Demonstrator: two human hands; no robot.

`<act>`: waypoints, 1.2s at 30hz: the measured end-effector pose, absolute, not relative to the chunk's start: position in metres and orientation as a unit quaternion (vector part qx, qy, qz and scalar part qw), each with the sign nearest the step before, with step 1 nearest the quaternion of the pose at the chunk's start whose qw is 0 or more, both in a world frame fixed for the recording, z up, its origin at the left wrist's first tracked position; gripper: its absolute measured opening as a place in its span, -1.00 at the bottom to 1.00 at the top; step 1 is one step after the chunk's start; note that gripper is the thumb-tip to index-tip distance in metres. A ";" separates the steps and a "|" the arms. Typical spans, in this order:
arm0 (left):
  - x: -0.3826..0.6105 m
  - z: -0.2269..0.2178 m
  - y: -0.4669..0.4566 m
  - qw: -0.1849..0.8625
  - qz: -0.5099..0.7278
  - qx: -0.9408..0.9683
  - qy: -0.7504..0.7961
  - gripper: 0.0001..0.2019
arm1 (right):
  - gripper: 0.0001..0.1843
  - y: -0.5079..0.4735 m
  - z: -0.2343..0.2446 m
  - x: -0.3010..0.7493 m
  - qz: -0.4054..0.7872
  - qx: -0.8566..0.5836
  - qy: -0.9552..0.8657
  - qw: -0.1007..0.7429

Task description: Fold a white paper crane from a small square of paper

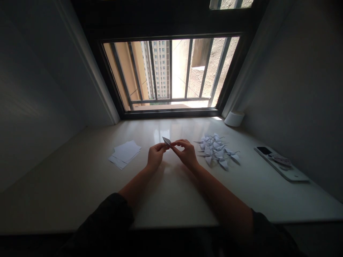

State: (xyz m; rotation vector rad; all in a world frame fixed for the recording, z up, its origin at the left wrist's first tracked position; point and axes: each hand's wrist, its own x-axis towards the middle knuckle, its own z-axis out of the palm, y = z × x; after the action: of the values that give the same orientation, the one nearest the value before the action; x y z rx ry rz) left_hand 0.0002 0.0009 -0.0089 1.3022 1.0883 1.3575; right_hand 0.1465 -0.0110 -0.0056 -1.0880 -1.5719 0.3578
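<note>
Both hands' grip (168,144) (pinching), folded paper (166,140) dim

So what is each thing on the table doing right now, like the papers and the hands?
Folded paper: pinched between both hands, above the table.
Left hand: closed on the folded paper.
Right hand: closed on the folded paper.
Paper sheets: flat, loosely stacked.
Paper cranes: finished, heaped together.
Phone: lying flat, screen dark.

white folded paper (166,140), white paper cranes (216,150), cream table (80,185)
</note>
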 end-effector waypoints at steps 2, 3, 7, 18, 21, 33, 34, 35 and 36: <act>0.000 -0.009 0.002 0.470 0.547 0.532 0.444 -0.79 | -0.87 -0.012 -0.006 0.145 0.164 -0.463 -0.661 0.567; -0.001 -0.009 0.002 0.474 0.544 0.531 0.444 -0.77 | -0.84 -0.012 -0.006 0.144 0.172 -0.465 -0.655 0.570; 0.000 -0.008 0.001 0.486 0.539 0.525 0.444 -0.71 | -0.75 -0.013 -0.006 0.143 0.192 -0.475 -0.637 0.576; 0.003 0.001 -0.008 0.493 0.568 0.504 0.424 -0.69 | -0.72 -0.005 -0.013 0.138 0.458 -0.414 -0.497 0.609; 0.004 0.003 -0.010 0.478 0.574 0.508 0.428 -0.72 | -0.70 -0.005 -0.013 0.137 0.498 -0.402 -0.469 0.610; 0.003 0.007 -0.012 0.409 0.600 0.543 0.422 -0.73 | -0.69 -0.003 -0.016 0.136 0.516 -0.391 -0.470 0.601; 0.003 0.008 -0.012 0.411 0.601 0.541 0.420 -0.73 | -0.70 -0.003 -0.016 0.136 0.515 -0.388 -0.470 0.603; 0.004 0.008 -0.012 0.415 0.602 0.539 0.418 -0.73 | -0.71 -0.004 -0.015 0.135 0.511 -0.387 -0.472 0.605; 0.004 0.009 -0.013 0.421 0.604 0.534 0.415 -0.73 | -0.72 -0.004 -0.014 0.135 0.506 -0.386 -0.473 0.609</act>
State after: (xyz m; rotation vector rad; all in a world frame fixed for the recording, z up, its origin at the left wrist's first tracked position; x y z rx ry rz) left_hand 0.0044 -0.0128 0.0090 1.3392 1.0408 1.5131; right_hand 0.1351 -0.0042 -0.0140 -0.8924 -1.0935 1.1698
